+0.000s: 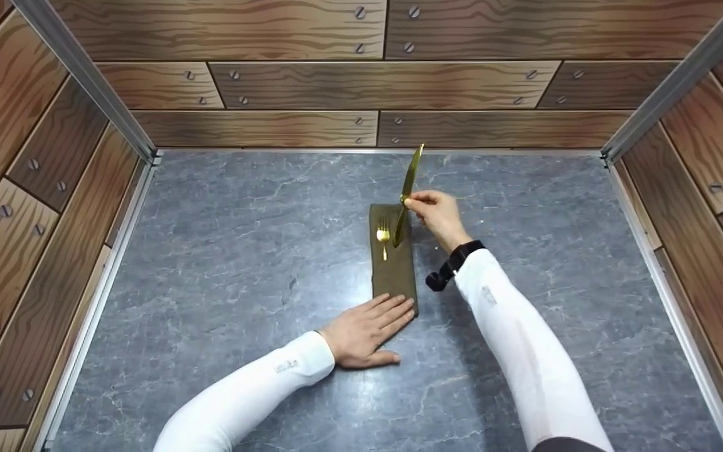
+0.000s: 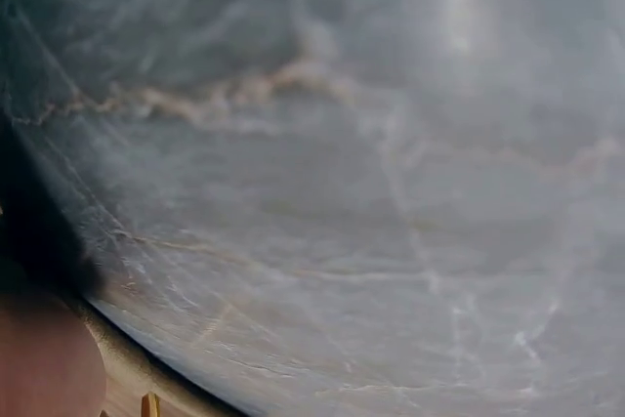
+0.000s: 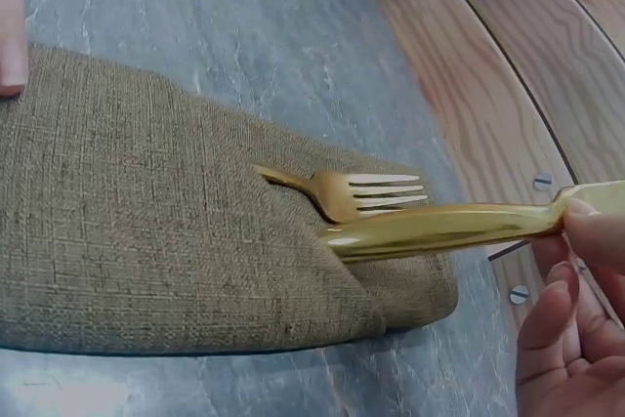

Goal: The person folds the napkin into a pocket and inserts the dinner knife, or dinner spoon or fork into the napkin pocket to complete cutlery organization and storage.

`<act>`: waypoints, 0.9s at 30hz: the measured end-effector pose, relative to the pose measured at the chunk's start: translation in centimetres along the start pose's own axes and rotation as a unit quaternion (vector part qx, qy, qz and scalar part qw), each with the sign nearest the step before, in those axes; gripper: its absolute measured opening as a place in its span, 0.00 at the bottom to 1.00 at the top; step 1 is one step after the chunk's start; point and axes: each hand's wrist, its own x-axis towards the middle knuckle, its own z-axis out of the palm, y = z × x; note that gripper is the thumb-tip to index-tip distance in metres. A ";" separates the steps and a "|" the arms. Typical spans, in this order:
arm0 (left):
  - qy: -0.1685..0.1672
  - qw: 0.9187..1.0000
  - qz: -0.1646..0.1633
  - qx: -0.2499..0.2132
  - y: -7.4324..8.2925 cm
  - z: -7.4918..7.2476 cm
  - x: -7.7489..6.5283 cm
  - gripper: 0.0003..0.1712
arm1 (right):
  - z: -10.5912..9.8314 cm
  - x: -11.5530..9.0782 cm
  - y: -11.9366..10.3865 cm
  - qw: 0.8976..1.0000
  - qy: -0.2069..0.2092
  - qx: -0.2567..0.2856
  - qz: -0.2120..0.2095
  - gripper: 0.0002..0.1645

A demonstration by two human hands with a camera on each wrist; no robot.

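Observation:
A folded olive-brown cloth napkin [image 1: 393, 279] lies lengthwise on the table. My left hand [image 1: 364, 333] rests flat on its near end, fingers straight. Between the thumb and fingers of my right hand [image 1: 440, 216] is a gold table knife [image 1: 410, 172], pinched where blade meets handle. The blade points up and away, while the handle's end goes into the napkin's fold in the right wrist view. Beside it a gold fork [image 3: 337, 197] sticks out of the same fold, tines toward the far end; the rest of its handle is hidden under the cloth.
Grey marbled tabletop [image 1: 242, 238] surrounds the napkin. Wood-patterned panels [image 1: 374, 85] rise at the back and both sides, with metal edging [image 1: 85, 81] along the corners. A black strap [image 1: 462, 254] circles the right wrist.

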 end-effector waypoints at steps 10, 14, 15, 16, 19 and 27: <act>0.010 1.000 0.001 0.015 -0.1 0.4 -0.1 0.51 | 0.4 0.7 -0.5 0.994 -0.037 -0.102 0.022 0.18; 0.016 1.000 0.001 0.016 0.0 0.5 0.0 0.51 | 0.7 1.0 -0.3 0.989 -0.052 -0.129 0.046 0.18; 0.018 1.000 0.001 0.016 0.0 0.6 0.0 0.51 | 0.8 1.0 -0.3 0.989 -0.053 -0.130 0.052 0.18; 0.018 1.000 0.002 0.017 0.0 0.6 0.0 0.51 | 0.9 1.0 -0.2 0.989 -0.054 -0.128 0.059 0.17; 0.024 1.000 0.003 0.021 0.0 0.8 0.1 0.51 | 0.8 0.9 -0.1 0.988 -0.057 -0.125 0.074 0.17; 0.027 0.999 0.004 0.019 0.0 1.0 -0.1 0.51 | 0.5 0.4 1.0 0.981 -0.105 -0.130 0.095 0.13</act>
